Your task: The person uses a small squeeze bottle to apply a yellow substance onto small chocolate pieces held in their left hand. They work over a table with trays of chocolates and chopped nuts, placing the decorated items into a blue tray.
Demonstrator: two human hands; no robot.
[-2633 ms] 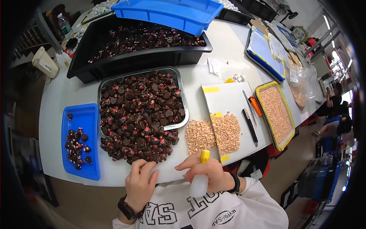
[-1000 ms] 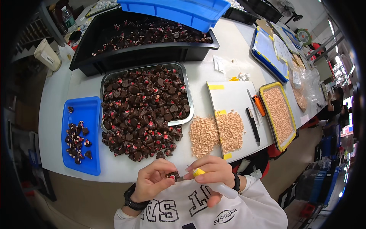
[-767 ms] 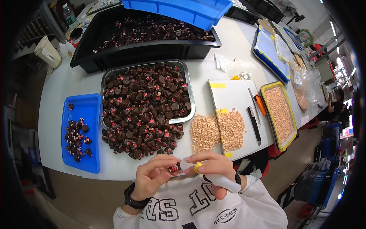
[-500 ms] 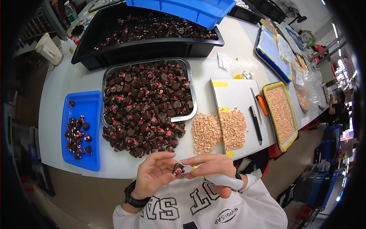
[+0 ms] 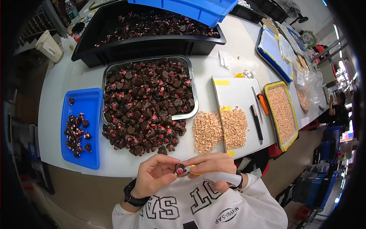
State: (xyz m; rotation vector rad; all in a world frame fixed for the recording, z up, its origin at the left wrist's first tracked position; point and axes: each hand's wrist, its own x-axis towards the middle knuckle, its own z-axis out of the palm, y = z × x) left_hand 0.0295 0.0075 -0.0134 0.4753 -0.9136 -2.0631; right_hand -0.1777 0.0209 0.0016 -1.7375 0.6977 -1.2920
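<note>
Between the fingertips of my left hand (image 5: pixel 152 177) is a small dark-brown figurine (image 5: pixel 180 169) with a red-and-white spot. My right hand (image 5: pixel 213 165) is wrapped round a white squeeze bottle (image 5: pixel 221 177) with a yellow part near its tip. The tip points at the figurine; whether they touch I cannot tell. Just beyond my hands, many like figurines (image 5: pixel 148 95) fill a metal tray (image 5: pixel 195 95) and spill over its near side. To the right, small beige pieces (image 5: pixel 235 128) lie in a pile, partly on a white board (image 5: pixel 244 89).
On the left, a blue tray (image 5: pixel 70 101) holds several brown-and-beige figurines. A deep black bin (image 5: pixel 148 49) stands behind, with a blue crate (image 5: pixel 187 9) across it. A black pen (image 5: pixel 256 122) and orange-handled knife (image 5: pixel 263 103) lie beside a yellow-edged tray (image 5: pixel 296 131) of beige pieces.
The figurine and the bottle's tip have come slightly closer together, and my left fingers have closed a little more around the figurine. The view has shifted slightly.
</note>
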